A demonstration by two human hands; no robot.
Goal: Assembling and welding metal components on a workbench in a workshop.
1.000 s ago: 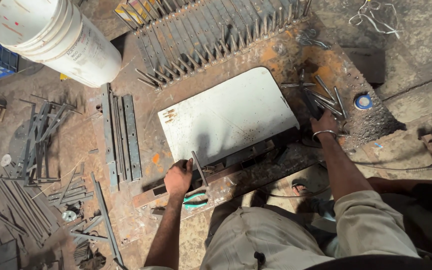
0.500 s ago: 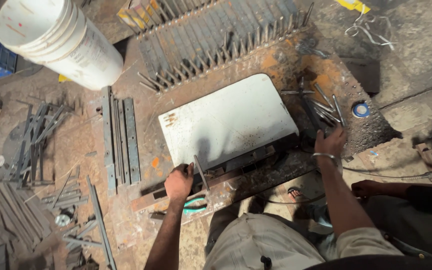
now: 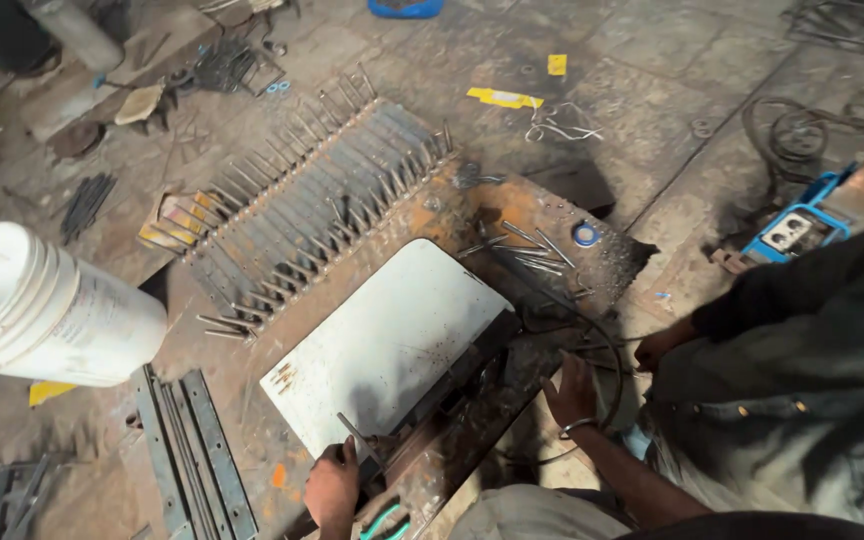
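Left hand (image 3: 332, 490) as before closed around thin metal rod (image 3: 360, 440) at white plate (image 3: 392, 345) edge. Right hand (image 3: 574, 390) now flat, open, on rusty counter (image 3: 512, 215), off loose rods (image 3: 527, 245). Beyond: spiked bars (image 3: 312, 210), white bucket (image 3: 47, 310), littered floor (image 3: 672, 80).

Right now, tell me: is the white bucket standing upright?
No, the white bucket lies tipped on its side at the left, beside the row of metal spikes.

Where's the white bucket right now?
In the head view the white bucket lies tipped at the far left edge of the frame, left of the row of pointed metal rods and above the flat steel bars, well away from the left hand.
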